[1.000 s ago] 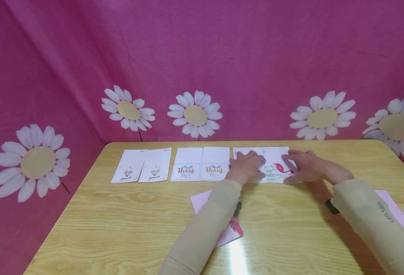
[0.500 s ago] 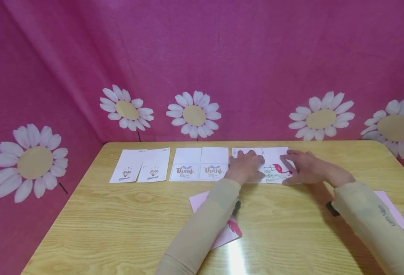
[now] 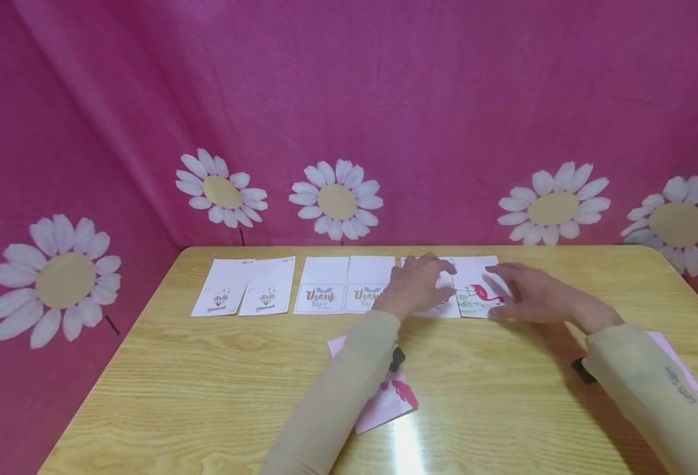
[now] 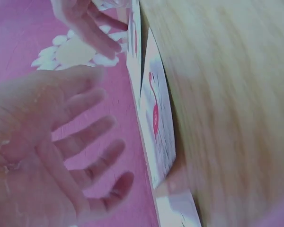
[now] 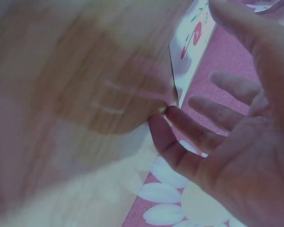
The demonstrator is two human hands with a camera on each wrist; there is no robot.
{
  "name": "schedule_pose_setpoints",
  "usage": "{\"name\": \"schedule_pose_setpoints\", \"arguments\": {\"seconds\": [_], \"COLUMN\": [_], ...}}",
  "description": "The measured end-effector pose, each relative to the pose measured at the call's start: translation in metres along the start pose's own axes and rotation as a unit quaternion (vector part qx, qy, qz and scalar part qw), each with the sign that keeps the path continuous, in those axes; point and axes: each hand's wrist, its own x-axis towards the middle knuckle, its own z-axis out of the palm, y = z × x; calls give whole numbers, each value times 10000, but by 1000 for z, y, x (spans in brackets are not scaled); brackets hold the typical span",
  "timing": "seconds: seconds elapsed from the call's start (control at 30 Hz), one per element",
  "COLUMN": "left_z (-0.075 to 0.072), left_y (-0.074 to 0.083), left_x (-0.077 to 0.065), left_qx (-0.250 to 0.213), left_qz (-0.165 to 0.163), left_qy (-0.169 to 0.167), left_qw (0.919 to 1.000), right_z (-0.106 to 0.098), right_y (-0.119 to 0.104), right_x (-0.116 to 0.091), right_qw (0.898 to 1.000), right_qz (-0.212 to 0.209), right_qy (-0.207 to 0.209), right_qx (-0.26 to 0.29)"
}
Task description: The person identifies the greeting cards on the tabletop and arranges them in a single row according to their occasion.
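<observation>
A curtained-off corner, this: magenta daisy-print cloth [image 3: 420, 99] hangs behind and to the left, folds running down it, just beyond a round-cornered wood-grain table [image 3: 206, 382]! Home or makeshift studio? Impossible to call from here.

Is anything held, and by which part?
Nothing: the left hand and the right hand are near two white rectangular paper cards with red flamingos, gripping neither.

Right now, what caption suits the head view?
Left hand and right hand at flamingo cards, with thank-you cards alongside.
</observation>
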Motion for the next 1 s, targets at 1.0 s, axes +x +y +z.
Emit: {"name": "schedule_pose_setpoints", "arguments": {"seconds": [1.0], "left_z": [-36], "left_y": [-91], "left_x": [-108], "left_qx": [-1747], "left_qz": [391], "left_qy": [27], "left_qw": [9838], "right_z": [20], "right_y": [-55], "right_x": [-18], "right_qw": [9939], "right_qz": [-314], "right_qy": [965], "right_qx": [421]}}
